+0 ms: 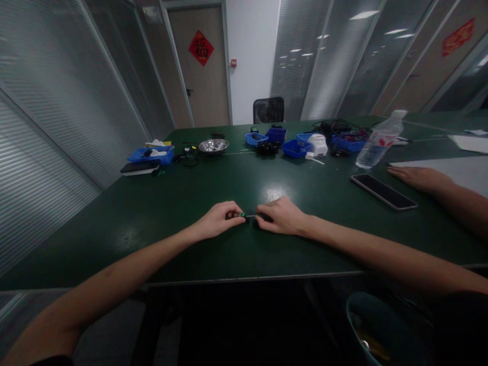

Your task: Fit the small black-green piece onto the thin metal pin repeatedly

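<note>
My left hand pinches a small green and black part between thumb and fingers, just above the green tabletop. Facing it, my right hand is closed around the dark handle of what looks like a small screwdriver. Its thin metal shaft bridges the short gap between the hands and meets the part. Fingers cover most of the part and the handle, so their full shapes are hidden.
Right of my hands lie a phone and a clear bottle, with another person's hand beside them. Farther back stand a metal bowl, blue trays and a blue bin. A bucket is below the table edge.
</note>
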`<state>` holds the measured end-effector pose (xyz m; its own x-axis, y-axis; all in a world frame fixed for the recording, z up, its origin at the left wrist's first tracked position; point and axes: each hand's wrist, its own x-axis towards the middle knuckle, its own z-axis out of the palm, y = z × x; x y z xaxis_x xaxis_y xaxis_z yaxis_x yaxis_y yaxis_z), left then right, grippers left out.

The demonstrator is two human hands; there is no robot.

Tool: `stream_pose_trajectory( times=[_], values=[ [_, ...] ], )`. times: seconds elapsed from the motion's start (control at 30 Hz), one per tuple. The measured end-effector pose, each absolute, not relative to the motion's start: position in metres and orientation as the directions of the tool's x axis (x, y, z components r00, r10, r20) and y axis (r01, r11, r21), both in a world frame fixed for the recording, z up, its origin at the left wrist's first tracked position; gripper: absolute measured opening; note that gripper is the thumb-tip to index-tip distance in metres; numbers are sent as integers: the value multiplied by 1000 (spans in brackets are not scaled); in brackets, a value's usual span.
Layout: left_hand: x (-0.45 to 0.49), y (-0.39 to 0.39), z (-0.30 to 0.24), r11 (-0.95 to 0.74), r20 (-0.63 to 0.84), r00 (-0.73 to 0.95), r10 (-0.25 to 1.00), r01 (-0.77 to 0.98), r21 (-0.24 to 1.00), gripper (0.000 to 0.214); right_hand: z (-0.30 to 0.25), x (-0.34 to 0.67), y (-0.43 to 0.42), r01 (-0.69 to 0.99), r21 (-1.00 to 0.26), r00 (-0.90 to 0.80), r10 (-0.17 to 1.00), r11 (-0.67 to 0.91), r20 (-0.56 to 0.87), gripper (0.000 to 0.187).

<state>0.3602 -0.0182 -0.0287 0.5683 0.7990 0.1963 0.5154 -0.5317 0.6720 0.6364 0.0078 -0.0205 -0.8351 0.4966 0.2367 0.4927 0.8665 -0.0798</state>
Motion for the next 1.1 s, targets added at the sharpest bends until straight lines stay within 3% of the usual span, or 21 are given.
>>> stream_pose_trajectory(
  times=[0.17,0.77,1.1],
  values=[
    [366,-23,-27,-566,225,591,775,490,663,25,-20,634,9,448,-82,-868,455,891,202,34],
    [361,-22,-26,-557,230,562,794,523,645,25,-19,635,10,612,-92,-760,617,785,205,38],
    [361,-23,-26,-583,261,559,787,537,610,19,-21,638,11,491,-112,-827,502,864,251,32]
  ],
)
